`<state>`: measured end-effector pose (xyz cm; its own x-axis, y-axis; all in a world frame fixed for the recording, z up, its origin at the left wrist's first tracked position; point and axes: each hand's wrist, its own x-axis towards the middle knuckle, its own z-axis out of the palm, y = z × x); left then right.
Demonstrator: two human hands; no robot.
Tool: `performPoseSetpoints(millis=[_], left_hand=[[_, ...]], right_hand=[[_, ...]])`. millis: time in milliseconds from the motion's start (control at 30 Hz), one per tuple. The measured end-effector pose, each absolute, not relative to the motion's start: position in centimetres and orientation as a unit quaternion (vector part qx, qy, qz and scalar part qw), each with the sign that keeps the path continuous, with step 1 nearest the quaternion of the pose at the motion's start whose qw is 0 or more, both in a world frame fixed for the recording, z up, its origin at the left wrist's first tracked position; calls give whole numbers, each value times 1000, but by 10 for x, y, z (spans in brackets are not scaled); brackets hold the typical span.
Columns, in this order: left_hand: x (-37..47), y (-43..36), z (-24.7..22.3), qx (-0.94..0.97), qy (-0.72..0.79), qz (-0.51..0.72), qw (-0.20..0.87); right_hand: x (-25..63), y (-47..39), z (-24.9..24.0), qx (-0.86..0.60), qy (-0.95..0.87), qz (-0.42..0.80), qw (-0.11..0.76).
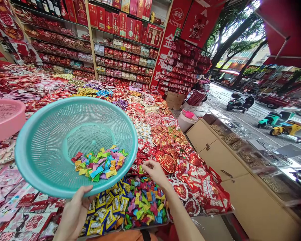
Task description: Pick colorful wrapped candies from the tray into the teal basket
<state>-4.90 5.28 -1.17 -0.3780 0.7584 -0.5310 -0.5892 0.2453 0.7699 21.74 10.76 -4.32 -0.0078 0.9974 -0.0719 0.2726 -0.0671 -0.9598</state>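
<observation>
A large teal plastic basket (40, 180) is tilted toward me, with a pile of small colourful wrapped candies (102, 164) in its lower right part. My left hand (76, 209) grips the basket's near rim, thumb over the edge and the other fingers beneath. Just right of the basket, my right hand (154, 170) pinches a small green-wrapped candy (141, 169) between its fingertips. Below that hand lies a bin of loose multicoloured candies (146, 204). Beside it, under the basket, are yellow and blue wrapped candies (107, 211).
A pink basket (7, 120) stands at the left. Red packets (165, 160) cover the display on the right, beside tan cabinets (228, 160). A white bucket (187, 120) holds a pink scoop. Stocked shelves (125, 50) line the back; scooters stand outside.
</observation>
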Motion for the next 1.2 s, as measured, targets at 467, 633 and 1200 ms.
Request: performPoseSetpoints(millis=[467, 633, 1200], left_hand=[[-12, 41, -14, 72, 555, 563, 608], [-19, 45, -16, 71, 563, 567, 597], [-48, 54, -12, 77, 566, 617, 541]], right_hand=[[158, 121, 11, -496, -584, 447, 462], [170, 111, 9, -537, -554, 377, 513], [172, 106, -91, -632, -733, 251, -16]])
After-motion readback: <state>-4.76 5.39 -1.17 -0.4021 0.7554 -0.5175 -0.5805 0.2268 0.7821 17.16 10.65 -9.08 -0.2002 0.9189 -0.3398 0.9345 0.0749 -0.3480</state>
